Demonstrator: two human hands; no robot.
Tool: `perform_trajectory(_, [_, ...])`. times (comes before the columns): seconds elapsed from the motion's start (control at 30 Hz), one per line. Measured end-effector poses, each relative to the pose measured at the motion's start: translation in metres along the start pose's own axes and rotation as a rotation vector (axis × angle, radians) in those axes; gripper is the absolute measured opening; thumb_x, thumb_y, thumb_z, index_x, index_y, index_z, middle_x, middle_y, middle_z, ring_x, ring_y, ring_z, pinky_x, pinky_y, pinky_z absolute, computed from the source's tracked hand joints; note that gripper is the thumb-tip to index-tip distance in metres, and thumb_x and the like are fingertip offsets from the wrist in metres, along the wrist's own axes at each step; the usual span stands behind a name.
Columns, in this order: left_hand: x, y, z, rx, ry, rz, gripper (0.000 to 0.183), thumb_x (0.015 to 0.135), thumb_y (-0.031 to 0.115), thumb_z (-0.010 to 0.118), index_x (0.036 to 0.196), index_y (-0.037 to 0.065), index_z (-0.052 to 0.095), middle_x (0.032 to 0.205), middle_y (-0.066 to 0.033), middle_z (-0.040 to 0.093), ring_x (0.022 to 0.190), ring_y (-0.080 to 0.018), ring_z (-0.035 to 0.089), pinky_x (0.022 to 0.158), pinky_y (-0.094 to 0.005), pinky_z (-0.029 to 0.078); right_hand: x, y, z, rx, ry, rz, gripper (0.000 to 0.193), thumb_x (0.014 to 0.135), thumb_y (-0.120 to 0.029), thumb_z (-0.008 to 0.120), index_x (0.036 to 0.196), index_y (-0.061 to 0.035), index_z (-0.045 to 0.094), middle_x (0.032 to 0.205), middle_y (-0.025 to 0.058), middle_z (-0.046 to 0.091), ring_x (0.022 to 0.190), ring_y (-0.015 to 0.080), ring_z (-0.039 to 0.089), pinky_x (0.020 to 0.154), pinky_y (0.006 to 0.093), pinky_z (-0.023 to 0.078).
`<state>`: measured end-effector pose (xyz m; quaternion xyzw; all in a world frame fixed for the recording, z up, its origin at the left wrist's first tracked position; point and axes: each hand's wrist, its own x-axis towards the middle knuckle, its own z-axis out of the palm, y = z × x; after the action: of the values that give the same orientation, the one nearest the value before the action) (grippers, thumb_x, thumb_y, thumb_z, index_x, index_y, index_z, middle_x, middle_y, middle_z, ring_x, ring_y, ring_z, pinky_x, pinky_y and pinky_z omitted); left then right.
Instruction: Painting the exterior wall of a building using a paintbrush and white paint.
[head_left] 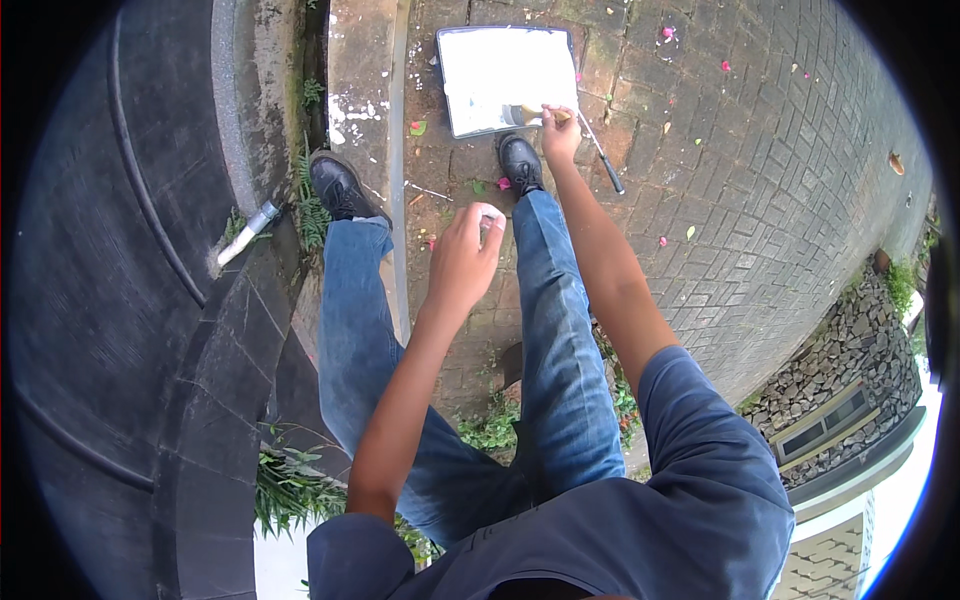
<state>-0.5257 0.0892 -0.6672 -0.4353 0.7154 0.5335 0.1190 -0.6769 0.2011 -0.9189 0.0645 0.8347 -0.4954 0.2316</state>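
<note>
My right hand (561,140) is closed round the wooden handle of a paintbrush (518,115). The brush's bristles are at the lower right part of a tray (487,75) with a dark rim, filled with white paint. Against the tray's right edge lies a thin metal rod with a black handle (612,178), perhaps a paint roller's. Above the ground between my knees, my left hand (464,245) is held with its fingers curled. White shows at its fingertips; whether that is paint or a small thing cannot be made out.
My black shoes (340,185) stand close below the tray, one on the paint-spotted kerb strip (355,125). Brick paving (720,200) with scattered petals spreads to the right. On the left are a dark wall (110,300), a short pipe (247,236) and ferns (312,205).
</note>
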Motion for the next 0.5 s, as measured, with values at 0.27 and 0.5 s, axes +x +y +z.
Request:
perform_trajectory(0.27, [-0.013, 0.022, -0.032, 0.207, -0.235, 0.058, 0.024, 0.09, 0.023, 0.051, 0.1, 0.002, 0.052, 0.094, -0.0132, 0.057, 0.086, -0.0322, 0.054, 0.078, -0.0409, 0.041, 0.006, 0.024, 0.071, -0.228, -0.104, 0.011, 0.011, 0.082, -0.005, 0.061, 0.093, -0.0036, 0.059, 0.084, 0.0107, 0.068, 0.078, 0.0198, 0.065, 0.072, 0.0312, 0.049])
perform_trajectory(0.5, [0.0, 0.047, -0.048, 0.219, -0.287, 0.087, 0.023, 0.089, 0.022, 0.051, 0.102, 0.003, 0.052, 0.096, -0.0123, 0.056, 0.086, -0.0318, 0.054, 0.079, -0.0402, 0.039, 0.012, 0.061, 0.085, -0.446, -0.187, -0.076, 0.011, 0.083, -0.009, 0.061, 0.094, -0.0079, 0.06, 0.084, 0.0119, 0.067, 0.076, 0.0233, 0.066, 0.069, 0.0325, 0.049])
